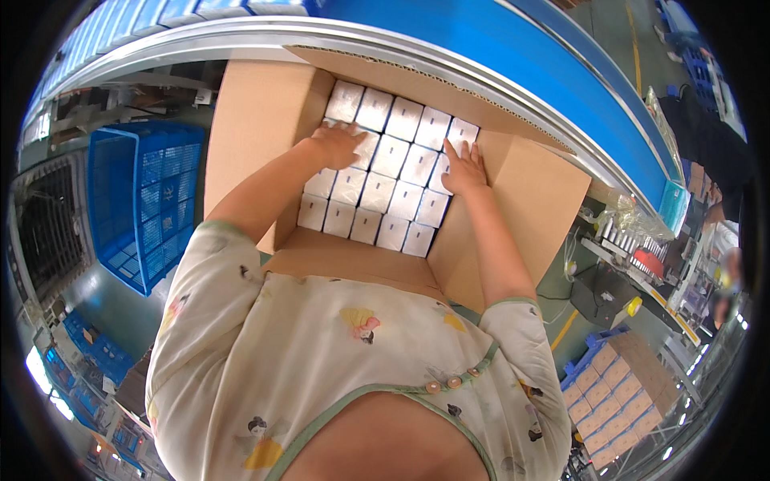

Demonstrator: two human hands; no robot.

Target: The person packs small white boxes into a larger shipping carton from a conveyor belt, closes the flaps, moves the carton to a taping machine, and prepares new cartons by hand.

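Both my arms reach into an open cardboard carton [353, 260] in front of me. Inside, rows of small white packs with blue edges [377, 192] stand side by side and fill its width. My left hand [338, 144] lies on the packs near the carton's left wall, fingers spread. At the right wall, my right hand [465, 170] rests on the end packs with its fingers stretched out. Neither hand is wrapped round a pack. The packs directly under my palms are hidden. The carton's side flaps are folded outward.
A blue conveyor belt [481, 40] with a metal rail runs past the carton's far side, with blue-and-white packs [120, 32] at upper left. A blue plastic crate [144, 200] stands at left. Stacked cartons [613, 401] sit at lower right. Another person [706, 128] is at far right.
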